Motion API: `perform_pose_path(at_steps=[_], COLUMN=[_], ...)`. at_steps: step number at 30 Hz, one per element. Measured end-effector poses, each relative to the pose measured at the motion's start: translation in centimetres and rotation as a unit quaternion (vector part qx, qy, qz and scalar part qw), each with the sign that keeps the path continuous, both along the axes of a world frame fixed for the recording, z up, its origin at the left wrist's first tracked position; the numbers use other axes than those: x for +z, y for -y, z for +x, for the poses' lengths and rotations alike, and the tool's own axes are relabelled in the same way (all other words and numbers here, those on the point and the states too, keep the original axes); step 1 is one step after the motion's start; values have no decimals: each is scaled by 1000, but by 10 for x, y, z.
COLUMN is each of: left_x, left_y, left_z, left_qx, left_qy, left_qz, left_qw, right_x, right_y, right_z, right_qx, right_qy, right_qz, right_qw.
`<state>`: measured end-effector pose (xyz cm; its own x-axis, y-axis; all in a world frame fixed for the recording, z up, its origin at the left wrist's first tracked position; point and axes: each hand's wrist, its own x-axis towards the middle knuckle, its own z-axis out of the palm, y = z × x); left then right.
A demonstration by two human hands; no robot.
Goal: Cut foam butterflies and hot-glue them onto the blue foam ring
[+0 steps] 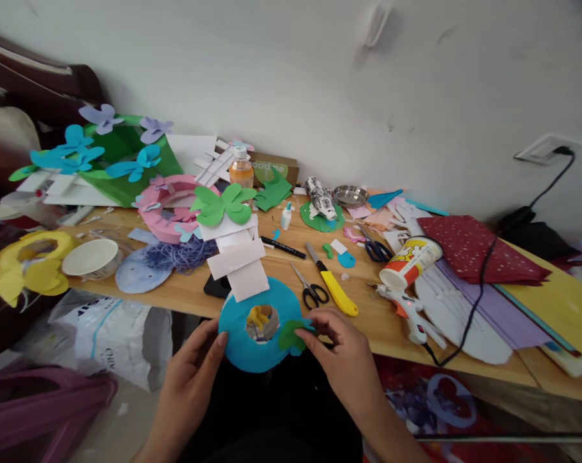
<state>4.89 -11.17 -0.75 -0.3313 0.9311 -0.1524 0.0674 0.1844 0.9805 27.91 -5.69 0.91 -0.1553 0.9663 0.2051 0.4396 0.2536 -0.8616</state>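
A blue paper ring (245, 347) with a rough round hole is held up in front of me, just off the table's front edge. My left hand (194, 366) grips its left rim between thumb and fingers. At the right rim, my right hand (336, 347) pinches a small green and blue paper cutout (291, 335) that lies against the ring; whether it is stuck on cannot be seen. Beyond the ring are folded white paper strips (245, 267) and a green paper butterfly (224, 204). I cannot tell if these are joined to the ring.
Scissors (314, 292), a yellow utility knife (337, 290) and a black marker (283, 247) lie behind the ring. To the right are a glue gun (413, 318) with its cord and a tipped paper cup (411, 262). A juice bottle (241, 170) and pink wreath (150, 215) stand left.
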Motion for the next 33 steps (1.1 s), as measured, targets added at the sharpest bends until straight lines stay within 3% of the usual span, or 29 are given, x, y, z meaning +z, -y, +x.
perform_pose_path(at_steps=[18,22,26,33], left_x=[-2,-5,-7,-15], left_y=[-1,-5,-7,-9], left_z=[1,-1,-1,2], left_qx=[-8,-1,-4,-32], left_qy=[-3,35,64,97], left_qz=[-6,-20,-29,-47], left_qw=[1000,999,998,994], right_x=[-5,-3,0,-16], right_y=[2,8,15,10], right_z=[-6,-7,-8,-12], right_qx=[-20,-50,-5,32], right_qy=[60,89,164,231], right_qz=[65,146,229,237], right_qw=[996,984,960,943])
